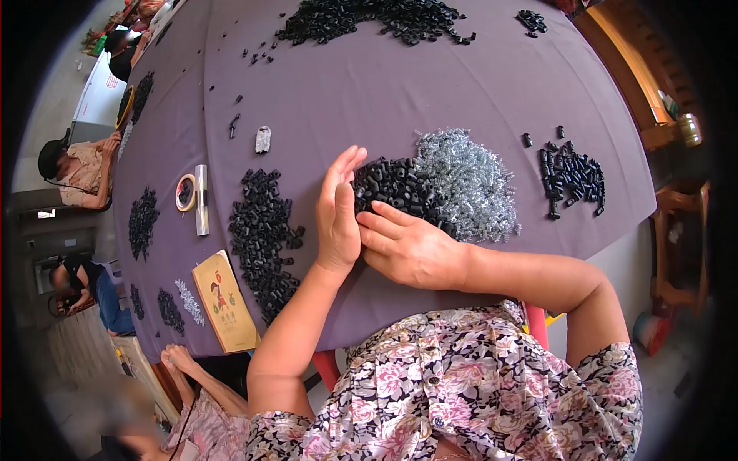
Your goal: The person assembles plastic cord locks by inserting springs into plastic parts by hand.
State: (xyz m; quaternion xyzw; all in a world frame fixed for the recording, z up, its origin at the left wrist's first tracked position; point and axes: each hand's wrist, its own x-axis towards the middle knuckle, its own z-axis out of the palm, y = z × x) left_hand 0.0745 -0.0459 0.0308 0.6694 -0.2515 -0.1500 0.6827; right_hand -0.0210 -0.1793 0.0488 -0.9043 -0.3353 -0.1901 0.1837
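My left hand (340, 219) stands on its edge with the fingers stretched out, its palm against the left side of a pile of small black plastic parts (392, 183). My right hand (415, 247) lies at the near side of that pile. Its fingers are extended, with their tips by the left palm, and nothing shows in their grip. Touching the black pile on its right is a heap of small silvery springs (470, 184). Another pile of black parts (263, 230) lies left of my left hand.
A yellow booklet (225, 302), a tape roll (186, 192) and a clear tube (201, 200) lie on the left. Black cylindrical parts (573, 177) lie at right, and a large black heap (369, 19) at the far side. A co-worker's hands (178, 359) rest at the near-left edge.
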